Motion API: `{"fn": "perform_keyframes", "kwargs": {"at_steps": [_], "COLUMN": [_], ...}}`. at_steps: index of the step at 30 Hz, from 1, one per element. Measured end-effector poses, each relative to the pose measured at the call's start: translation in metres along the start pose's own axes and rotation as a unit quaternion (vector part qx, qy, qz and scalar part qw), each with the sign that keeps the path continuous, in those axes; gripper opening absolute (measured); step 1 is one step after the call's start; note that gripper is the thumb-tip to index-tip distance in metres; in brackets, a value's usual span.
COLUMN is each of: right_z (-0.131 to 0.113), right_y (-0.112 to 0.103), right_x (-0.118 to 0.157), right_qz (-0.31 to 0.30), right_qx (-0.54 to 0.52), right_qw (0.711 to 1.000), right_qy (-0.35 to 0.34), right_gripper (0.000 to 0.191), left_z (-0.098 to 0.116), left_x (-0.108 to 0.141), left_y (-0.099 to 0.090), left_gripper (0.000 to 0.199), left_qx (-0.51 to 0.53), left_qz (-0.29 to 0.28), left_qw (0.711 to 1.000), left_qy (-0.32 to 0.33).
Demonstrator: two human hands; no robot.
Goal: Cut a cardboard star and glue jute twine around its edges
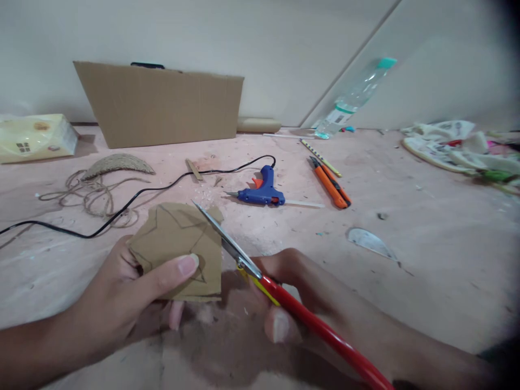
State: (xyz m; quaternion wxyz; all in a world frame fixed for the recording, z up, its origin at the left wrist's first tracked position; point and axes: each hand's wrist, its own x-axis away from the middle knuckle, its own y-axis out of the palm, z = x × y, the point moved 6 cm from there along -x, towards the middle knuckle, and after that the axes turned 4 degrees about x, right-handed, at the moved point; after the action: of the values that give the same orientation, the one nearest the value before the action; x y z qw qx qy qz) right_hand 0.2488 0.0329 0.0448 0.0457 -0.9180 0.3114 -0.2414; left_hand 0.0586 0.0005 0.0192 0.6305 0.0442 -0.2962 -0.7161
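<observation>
The left hand (125, 292) pinches flat brown cardboard (166, 244); the right hand (325, 287) holds red-handled metal scissors (280, 293). Snip slowly by the dark star lines (179, 225), thumb (184, 265) well away.

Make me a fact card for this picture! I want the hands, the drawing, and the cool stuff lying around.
Left hand: holds a cardboard piece, thumb on top
Drawing: dark star outline on the cardboard piece, partly covered by the thumb
Right hand: holds red-handled scissors, blades at the cardboard's right edge
Glue gun: blue, orange trigger, lying beyond the hands
Cutter: orange, right of the glue gun
Bottle: clear, teal cap, slanted in view
</observation>
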Motion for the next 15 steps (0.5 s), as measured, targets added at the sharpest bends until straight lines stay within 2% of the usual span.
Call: {"fn": "perform_keyframes", "kwargs": {"at_steps": [5, 10, 15], "right_z": [0.004, -0.006, 0.006], "right_y": [0.000, 0.008, 0.006], "right_x": [-0.002, -0.001, -0.002], "right_qz": [0.009, -0.043, 0.007], "right_qx": [-0.009, -0.042, -0.065], "right_qw": [1.000, 0.998, 0.998], "right_qy": [0.006, -0.035, -0.005], "right_gripper": [0.078, 0.063, 0.072], "left_z": [-0.005, -0.024, -0.024], "left_x": [0.001, 0.003, 0.002], "left_y": [-0.001, -0.012, -0.011], "left_gripper": [0.049, 0.058, 0.059], "left_qx": [-0.007, -0.085, -0.086], "left_qz": [-0.014, -0.046, -0.056], "left_qw": [1.000, 0.994, 0.994], "left_qy": [-0.024, -0.052, -0.041]}}
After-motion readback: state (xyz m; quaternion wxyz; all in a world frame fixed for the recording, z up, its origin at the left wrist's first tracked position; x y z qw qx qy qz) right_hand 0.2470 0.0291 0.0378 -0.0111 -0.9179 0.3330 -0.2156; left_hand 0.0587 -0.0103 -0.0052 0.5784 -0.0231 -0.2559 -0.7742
